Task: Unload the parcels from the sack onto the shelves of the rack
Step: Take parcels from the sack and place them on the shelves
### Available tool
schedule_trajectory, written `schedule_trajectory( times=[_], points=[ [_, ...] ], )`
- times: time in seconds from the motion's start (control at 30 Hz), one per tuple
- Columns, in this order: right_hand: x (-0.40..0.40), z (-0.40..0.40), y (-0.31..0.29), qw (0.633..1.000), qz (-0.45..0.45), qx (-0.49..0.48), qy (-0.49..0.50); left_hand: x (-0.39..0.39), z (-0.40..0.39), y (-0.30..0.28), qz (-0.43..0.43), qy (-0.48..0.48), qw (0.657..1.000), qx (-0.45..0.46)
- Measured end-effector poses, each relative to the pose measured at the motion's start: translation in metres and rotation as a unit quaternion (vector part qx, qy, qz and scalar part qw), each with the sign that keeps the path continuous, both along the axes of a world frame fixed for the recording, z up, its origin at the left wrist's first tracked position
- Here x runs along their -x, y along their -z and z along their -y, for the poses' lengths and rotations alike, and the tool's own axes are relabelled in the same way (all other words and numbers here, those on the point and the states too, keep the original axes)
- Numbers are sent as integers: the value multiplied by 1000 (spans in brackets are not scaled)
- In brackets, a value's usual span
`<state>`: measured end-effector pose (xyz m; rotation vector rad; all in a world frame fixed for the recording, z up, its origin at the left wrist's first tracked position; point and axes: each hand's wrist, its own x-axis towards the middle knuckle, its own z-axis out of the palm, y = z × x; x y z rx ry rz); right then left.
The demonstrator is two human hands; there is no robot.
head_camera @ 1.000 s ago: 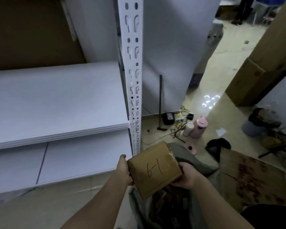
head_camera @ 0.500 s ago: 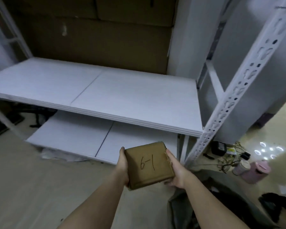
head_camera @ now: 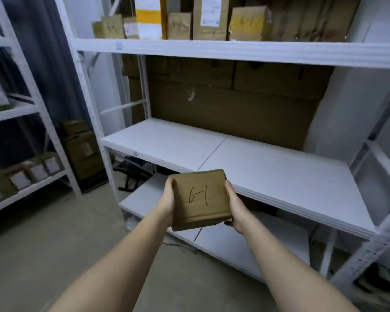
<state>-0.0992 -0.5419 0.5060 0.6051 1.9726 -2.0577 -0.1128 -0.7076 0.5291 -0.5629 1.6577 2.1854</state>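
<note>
A brown parcel (head_camera: 200, 199) marked "6-1" is shown held in the air in front of the rack (head_camera: 234, 52), at about 6 o'clock of centre in the head view. It is gripped from both sides: the left hand (head_camera: 168, 198) is pressed against its left face with the fingers wrapped under and behind, and the right hand (head_camera: 233, 206) is curled round its right face and lower corner. Neither hand is open; both are closed on the parcel. The sack is not in view.

The middle shelf (head_camera: 279, 172), seen at 3 o'clock of the parcel and just beyond it, carries nothing visible. The lower shelf (head_camera: 144, 197) lies beneath the hands. The top shelf (head_camera: 212, 49), at 12 o'clock, is lined with other parcels (head_camera: 245, 23), one of which is also marked "6-1".

The step in hand is judged to be carriage of the parcel to the rack. The next move is expected to call for a choice of shelf, after which the parcel would be set flat and released.
</note>
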Motion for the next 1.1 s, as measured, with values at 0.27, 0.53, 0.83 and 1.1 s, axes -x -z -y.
schedule_trajectory(
  times=[0.27, 0.53, 0.83, 1.1],
  points=[
    [38, 58, -110, 988, -146, -1, -48, 21, 59, -104, -101, -124, 987, 26],
    [41, 64, -221, 967, -251, -6, -46, 39, 67, -219, -199, -133, 970, 50],
    [29, 33, -316, 908, -415, -38, 39, 33, 34, -315, -382, -103, 915, 77],
    [24, -11, -341, 845, -498, -88, 177, 48, -18, -350, -443, -31, 886, 131]
  ],
)
